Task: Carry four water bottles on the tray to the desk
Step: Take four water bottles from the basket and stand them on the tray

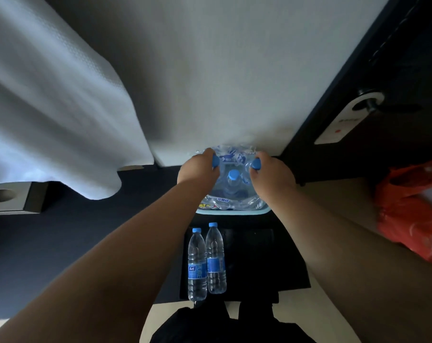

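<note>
Bottles, clear with blue caps: left hand (pixel 200 169) and right hand (pixel 271 173) each seemingly grip one

Both arms outstretched; left grip (pixel 199 169), right grip (pixel 271 171) clenched.

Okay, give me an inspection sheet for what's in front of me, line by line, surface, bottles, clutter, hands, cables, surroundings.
Surface: dark floor; black tray on it.
Job's things: two bottles standing side by side on the tray's left part; shrink-wrapped bottle pack beyond the tray, against the wall.
Clutter: orange plastic bag at right.
Grippers: left hand and right hand each with a grip on a blue-capped bottle in the pack.
Cables: nothing seen.
Surroundings: white bedding at left, dark door with a handle at right.
</note>
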